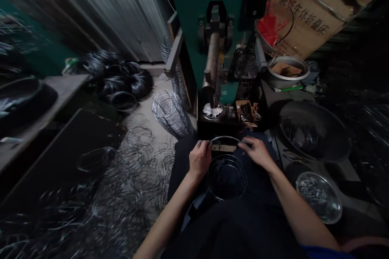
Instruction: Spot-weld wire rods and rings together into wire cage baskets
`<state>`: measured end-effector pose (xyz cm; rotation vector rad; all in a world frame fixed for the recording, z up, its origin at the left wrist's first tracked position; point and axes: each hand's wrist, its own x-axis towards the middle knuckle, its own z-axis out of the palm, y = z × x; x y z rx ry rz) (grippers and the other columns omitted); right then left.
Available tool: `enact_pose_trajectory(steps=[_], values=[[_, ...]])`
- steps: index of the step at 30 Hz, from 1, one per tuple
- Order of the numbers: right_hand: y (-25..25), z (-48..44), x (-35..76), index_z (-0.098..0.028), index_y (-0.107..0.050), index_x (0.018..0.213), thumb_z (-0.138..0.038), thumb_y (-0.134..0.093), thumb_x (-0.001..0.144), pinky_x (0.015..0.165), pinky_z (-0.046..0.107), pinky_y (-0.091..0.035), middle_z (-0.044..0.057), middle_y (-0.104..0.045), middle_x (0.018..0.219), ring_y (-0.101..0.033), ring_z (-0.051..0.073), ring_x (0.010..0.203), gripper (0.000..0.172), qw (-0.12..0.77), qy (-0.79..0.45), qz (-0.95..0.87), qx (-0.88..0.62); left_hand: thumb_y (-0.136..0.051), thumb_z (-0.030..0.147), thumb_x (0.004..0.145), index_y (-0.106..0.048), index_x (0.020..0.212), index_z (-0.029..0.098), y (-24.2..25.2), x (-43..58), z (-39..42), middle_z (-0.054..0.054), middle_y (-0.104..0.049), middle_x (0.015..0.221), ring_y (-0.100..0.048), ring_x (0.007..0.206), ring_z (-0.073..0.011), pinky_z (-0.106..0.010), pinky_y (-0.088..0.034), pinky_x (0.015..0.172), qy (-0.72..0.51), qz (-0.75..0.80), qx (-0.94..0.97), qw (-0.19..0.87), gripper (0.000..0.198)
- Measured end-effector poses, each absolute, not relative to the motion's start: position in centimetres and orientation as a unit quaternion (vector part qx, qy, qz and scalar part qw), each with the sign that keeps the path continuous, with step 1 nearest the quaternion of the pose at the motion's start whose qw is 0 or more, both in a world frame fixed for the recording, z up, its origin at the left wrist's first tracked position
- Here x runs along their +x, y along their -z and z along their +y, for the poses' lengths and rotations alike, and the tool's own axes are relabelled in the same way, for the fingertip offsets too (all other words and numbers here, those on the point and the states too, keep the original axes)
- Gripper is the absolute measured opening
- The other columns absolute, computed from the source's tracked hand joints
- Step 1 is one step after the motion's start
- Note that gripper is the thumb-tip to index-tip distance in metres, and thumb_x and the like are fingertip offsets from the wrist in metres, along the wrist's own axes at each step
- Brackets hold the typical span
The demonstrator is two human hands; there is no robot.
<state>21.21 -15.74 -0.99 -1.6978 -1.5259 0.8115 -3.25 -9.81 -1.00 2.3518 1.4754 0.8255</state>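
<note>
Guard against slipping or bending of the wire ring, likely from uneven fingertip pressure, and against snagging on the hoop at the lap. Note left hand curled nearly closed, pinching the ring's left side; right hand half spread, pinching its right; ring held before the near edge of the machine base

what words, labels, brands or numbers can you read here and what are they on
"豪华午休折叠床": large dark characters on the cardboard box.
Smaller printing lower on the same box: too small and blurred to read.
White marking low on the green machine: too blurred to read.
No brand or number can be made out.
</note>
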Motion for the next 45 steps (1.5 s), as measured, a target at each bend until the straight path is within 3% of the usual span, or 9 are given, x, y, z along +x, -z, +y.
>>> enact_pose_trajectory(steps=[8, 13, 19, 24, 29, 33, 38, 42, 45], values=[[1.7, -17.6, 18.7, -0.021, -0.063, 0.096, -0.037, -0.051, 0.097, 0.074, 0.030, -0.044, 0.007, -0.064, 0.097, -0.061, 0.021, 0.086, 0.021, 0.355, -0.145, -0.581, -0.718, -0.044, 0.025, 0.099, -0.061, 0.090, 0.018, 0.0, -3.8, -10.4, -0.005, -0.067, 0.085, -0.063, 0.076, -0.0151, -0.023, -0.045, 0.065, -0.263, 0.483, 0.826, 0.124, 0.021], [0.6, -18.9, 17.9, -0.022, -0.061, 0.088, -0.024, -0.050, 0.094, 0.062, 0.027, -0.038, 0.004, -0.065, 0.094, -0.060, 0.019, 0.081, 0.013, 0.278, -0.096, -0.574, -0.764, -0.043, 0.027, 0.100, -0.057, 0.079, 0.019, 0.0, -3.3, -10.8, -0.005, -0.065, 0.078, -0.061, 0.068, -0.0138, -0.022, -0.040, 0.057, -0.251, 0.477, 0.840, 0.064, 0.027], [1.0, -18.8, 18.0, -0.021, -0.057, 0.082, -0.017, -0.049, 0.092, 0.065, 0.027, -0.037, 0.004, -0.064, 0.085, -0.059, 0.018, 0.078, 0.013, 0.304, -0.112, -0.590, -0.739, -0.044, 0.026, 0.098, -0.054, 0.072, 0.020, 0.4, -3.2, -11.2, -0.002, -0.063, 0.068, -0.059, 0.060, -0.0131, -0.023, -0.037, 0.054, -0.279, 0.470, 0.838, 0.004, 0.029], [0.9, -18.7, 17.3, -0.021, -0.058, 0.081, -0.020, -0.055, 0.092, 0.069, 0.026, -0.039, 0.003, -0.065, 0.083, -0.060, 0.018, 0.078, 0.011, 0.311, -0.135, -0.578, -0.742, -0.049, 0.028, 0.096, -0.055, 0.072, 0.018, 0.3, -3.8, -11.6, -0.003, -0.060, 0.062, -0.057, 0.056, -0.0146, -0.025, -0.037, 0.054, -0.325, 0.455, 0.829, 0.001, 0.027], [0.8, -19.3, 20.6, -0.021, -0.068, 0.094, -0.043, -0.064, 0.093, 0.074, 0.026, -0.045, 0.003, -0.069, 0.091, -0.063, 0.018, 0.081, 0.023, 0.391, -0.230, -0.570, -0.685, -0.061, 0.034, 0.091, -0.062, 0.078, 0.018, 0.3, -3.0, -10.8, -0.003, -0.065, 0.065, -0.060, 0.058, -0.0159, -0.025, -0.037, 0.053, -0.368, 0.446, 0.816, -0.019, 0.021], [2.8, -21.4, 27.1, -0.021, -0.070, 0.106, -0.046, -0.056, 0.097, 0.088, 0.028, -0.047, 0.005, -0.072, 0.105, -0.065, 0.021, 0.099, 0.030, 0.362, -0.248, -0.349, -0.828, -0.063, 0.036, 0.090, -0.065, 0.083, 0.017, -0.3, -2.5, -10.9, -0.006, -0.070, 0.071, -0.064, 0.062, -0.0169, -0.024, -0.038, 0.054, -0.370, 0.433, 0.822, -0.020, 0.021], [7.7, -24.3, 34.8, -0.007, -0.064, 0.117, -0.028, -0.063, 0.094, 0.092, 0.044, -0.048, 0.019, -0.067, 0.111, -0.064, 0.030, 0.105, 0.031, 0.253, -0.263, -0.136, -0.921, -0.054, 0.043, 0.093, -0.064, 0.082, 0.019, -2.2, -2.2, -10.9, -0.005, -0.065, 0.063, -0.059, 0.055, -0.0182, -0.025, -0.031, 0.050, -0.240, 0.490, 0.838, -0.032, 0.029], [10.2, -25.2, 37.1, -0.013, -0.060, 0.122, -0.035, -0.061, 0.097, 0.085, 0.042, -0.055, 0.010, -0.065, 0.113, -0.065, 0.022, 0.096, 0.033, 0.231, -0.280, -0.044, -0.931, -0.049, 0.047, 0.094, -0.058, 0.079, 0.021, -4.4, -1.4, -10.7, -0.003, -0.060, 0.057, -0.050, 0.047, -0.0188, -0.026, -0.020, 0.047, -0.074, 0.524, 0.846, -0.059, 0.031], [10.6, -25.4, 37.1, -0.015, -0.059, 0.122, -0.038, -0.059, 0.099, 0.085, 0.041, -0.056, 0.009, -0.063, 0.116, -0.064, 0.021, 0.098, 0.033, 0.251, -0.271, -0.028, -0.929, -0.049, 0.049, 0.092, -0.058, 0.080, 0.022, -5.5, -0.9, -10.4, -0.003, -0.060, 0.057, -0.047, 0.045, -0.0189, -0.026, -0.017, 0.048, -0.028, 0.537, 0.841, -0.058, 0.030]])
